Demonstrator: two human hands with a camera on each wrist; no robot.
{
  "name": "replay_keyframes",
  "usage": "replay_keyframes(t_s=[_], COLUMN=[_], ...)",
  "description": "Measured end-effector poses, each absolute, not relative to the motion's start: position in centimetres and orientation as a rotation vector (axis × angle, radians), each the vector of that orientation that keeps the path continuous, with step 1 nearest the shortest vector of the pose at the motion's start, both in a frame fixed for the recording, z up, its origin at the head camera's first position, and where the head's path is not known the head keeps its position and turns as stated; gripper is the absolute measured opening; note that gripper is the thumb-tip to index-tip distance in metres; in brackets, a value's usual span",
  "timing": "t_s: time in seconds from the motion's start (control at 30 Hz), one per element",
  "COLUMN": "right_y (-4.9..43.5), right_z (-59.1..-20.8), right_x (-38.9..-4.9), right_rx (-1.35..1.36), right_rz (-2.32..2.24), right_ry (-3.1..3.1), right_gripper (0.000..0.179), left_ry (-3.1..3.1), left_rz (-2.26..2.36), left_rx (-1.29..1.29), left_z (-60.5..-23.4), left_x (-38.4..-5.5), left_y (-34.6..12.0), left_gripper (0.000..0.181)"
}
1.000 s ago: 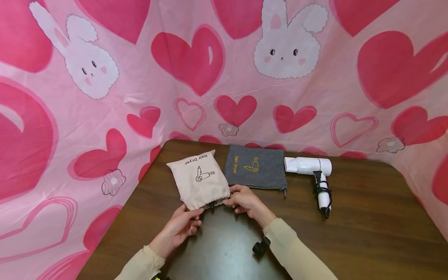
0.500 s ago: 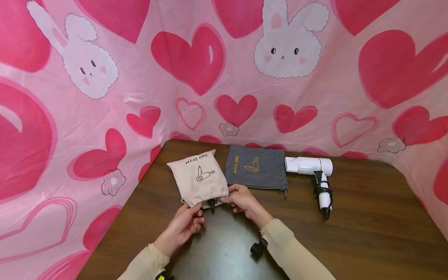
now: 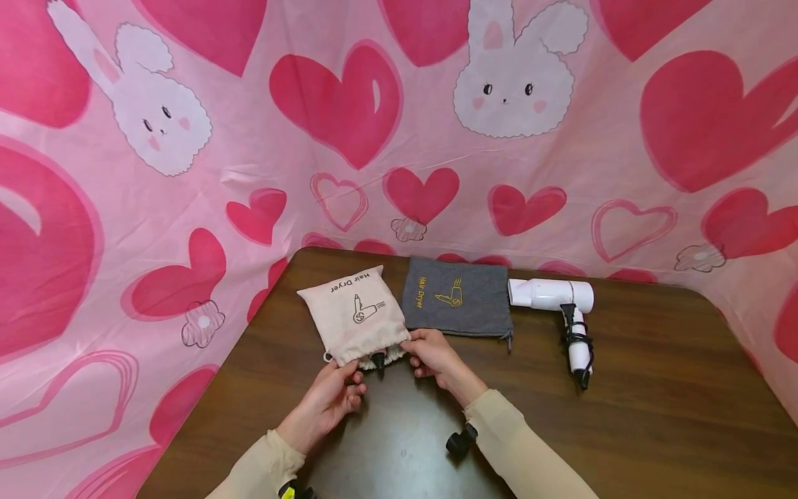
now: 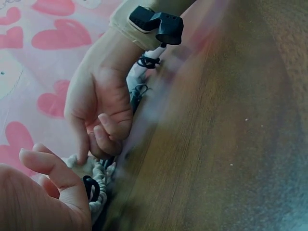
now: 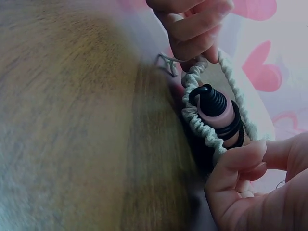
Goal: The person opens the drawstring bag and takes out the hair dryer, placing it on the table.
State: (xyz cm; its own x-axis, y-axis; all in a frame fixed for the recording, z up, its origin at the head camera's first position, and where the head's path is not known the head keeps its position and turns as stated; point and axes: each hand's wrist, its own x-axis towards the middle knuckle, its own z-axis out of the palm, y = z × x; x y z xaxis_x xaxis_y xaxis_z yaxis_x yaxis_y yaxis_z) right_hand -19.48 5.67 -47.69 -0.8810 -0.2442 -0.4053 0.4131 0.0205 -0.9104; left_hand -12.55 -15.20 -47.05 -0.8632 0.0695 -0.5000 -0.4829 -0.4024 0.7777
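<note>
Pinching the gathered rim (image 5: 199,126) of the cream cloth drawstring bag (image 3: 355,315) at two sides, we hold its mouth parted: our left hand (image 3: 321,402) grips the left edge between thumb and fingers, our right hand (image 3: 436,357) the right edge. Bag position: far left part of the dark wood-grain counter (image 3: 654,395), printed face up, mouth toward us.

Contents: a ribbed black cord sleeve (image 5: 211,101) on a rounded pink handle end (image 5: 220,119), with black cord wound about it, sits in the mouth; the sleeve's tip pokes out. The rest is covered by cloth; from the print we judge it a hair dryer.

Handling, as judged: cloth limp and light, not slippery, following the fingers wherever pulled; the pink handle end stiff and smooth, the load inside probably the heavier part. Best hold on the bag: the thick gathers, one hand per side. Best hold on the contents: the handle, since the sleeve would bend.

Beside it, the dark grey cloth drawstring bag (image 3: 457,296) lies flat; we cannot tell whether anything is inside. The white plastic hair dryer (image 3: 548,296), its handle wrapped in black cord, lies outside any bag, nozzle just beside the grey one.
</note>
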Motion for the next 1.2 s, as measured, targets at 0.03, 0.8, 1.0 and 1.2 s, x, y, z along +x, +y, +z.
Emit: replay_keyframes(t_s=[0.03, 0.8, 1.0, 1.2], right_y=[5.65, 6.27, 5.99, 5.72], right_z=[-47.67, -47.52, -47.66, -47.65], right_x=[-19.48, -19.30, -19.26, -19.11], right_rx=[0.181, 0.236, 0.204, 0.159], right_rz=[-1.912, -1.960, -1.961, -1.925], right_ry=[1.846, 1.807, 1.813, 1.853], right_gripper=[0.020, 0.010, 0.010, 0.011], left_ry=[1.477, 1.460, 1.513, 1.579], left_rz=[2.313, 2.327, 2.309, 2.275], left_rx=[-0.565, -0.573, -0.574, -0.581], left_z=[-47.05, -47.17, -47.25, -47.25], left_x=[-12.53, -12.33, -12.31, -12.44], left_y=[-15.19, -15.64, -15.66, -15.50], left_gripper=[0.012, 0.012, 0.007, 0.015])
